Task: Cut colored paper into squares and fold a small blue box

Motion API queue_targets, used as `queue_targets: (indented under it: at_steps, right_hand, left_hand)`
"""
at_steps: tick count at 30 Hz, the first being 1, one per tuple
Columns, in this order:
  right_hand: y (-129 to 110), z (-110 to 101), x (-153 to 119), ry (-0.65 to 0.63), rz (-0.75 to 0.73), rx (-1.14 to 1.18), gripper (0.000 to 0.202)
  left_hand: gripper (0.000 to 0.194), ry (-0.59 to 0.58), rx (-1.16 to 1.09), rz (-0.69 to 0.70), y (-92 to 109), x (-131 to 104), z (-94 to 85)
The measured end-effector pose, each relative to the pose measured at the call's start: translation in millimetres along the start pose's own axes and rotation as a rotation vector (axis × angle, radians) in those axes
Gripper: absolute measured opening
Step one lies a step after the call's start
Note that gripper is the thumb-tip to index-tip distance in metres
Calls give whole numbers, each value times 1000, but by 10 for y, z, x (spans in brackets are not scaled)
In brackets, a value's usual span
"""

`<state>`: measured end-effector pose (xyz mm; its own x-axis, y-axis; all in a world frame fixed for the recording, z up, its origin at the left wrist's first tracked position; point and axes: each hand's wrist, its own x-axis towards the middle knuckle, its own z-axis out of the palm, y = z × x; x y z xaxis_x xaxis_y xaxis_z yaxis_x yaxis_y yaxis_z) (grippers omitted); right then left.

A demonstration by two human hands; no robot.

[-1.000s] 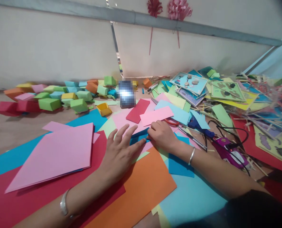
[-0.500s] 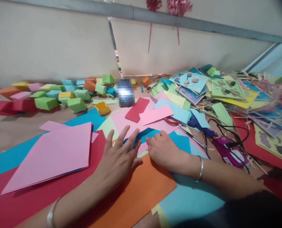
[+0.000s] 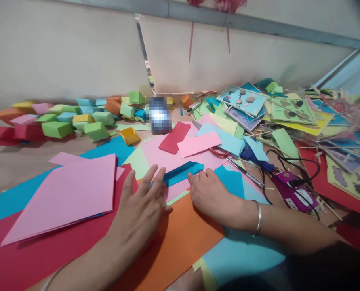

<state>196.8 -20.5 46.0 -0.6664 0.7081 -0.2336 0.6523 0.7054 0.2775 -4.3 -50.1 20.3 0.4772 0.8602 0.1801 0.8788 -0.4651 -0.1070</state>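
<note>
A narrow folded blue paper strip [image 3: 182, 171] lies between my two hands, over pink paper. My left hand [image 3: 142, 202] has its fingers spread, with the fingertips at the strip's left end. At the strip's right end, my right hand [image 3: 208, 194] is closed, its curled fingers pressing or pinching the paper edge. Under both hands is a large orange sheet [image 3: 194, 238]. Folded pink sheets [image 3: 76, 190] rest to the left on a red sheet [image 3: 55, 258].
Folded paper boxes [image 3: 58, 129] crowd the back left. Red-handled scissors [image 3: 218, 152], a metal cutter [image 3: 246, 171], a blue glue gun [image 3: 255, 157] and a purple power strip [image 3: 296, 192] with black cable lie right of centre. Decorated cards [image 3: 242, 100] and sticks fill the back right.
My left hand has slid left and slightly toward me along the blue strip, uncovering more of its middle. My right hand has hardly moved. The view has shifted a little.
</note>
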Motion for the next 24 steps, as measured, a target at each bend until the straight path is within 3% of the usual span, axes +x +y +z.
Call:
queue_targets:
  at_steps: [7, 11, 16, 20, 24]
  right_hand:
    - [-10, -96, -56, -63, 22, -24, 37]
    - [-18, -41, -79, -16, 72, -45, 31]
    - [-1, 19, -70, 6, 105, 1, 24]
    - [37, -35, -12, -58, 105, 84, 20]
    - [107, -83, 27, -155, 216, 115, 22]
  left_hand:
    - [27, 11, 94, 92, -39, -89, 26]
    - [33, 70, 45, 79, -67, -129, 73]
    - [36, -11, 131, 112, -97, -135, 45]
    - [36, -69, 180, 83, -89, -98, -9]
    - [34, -197, 155, 46, -81, -40, -99]
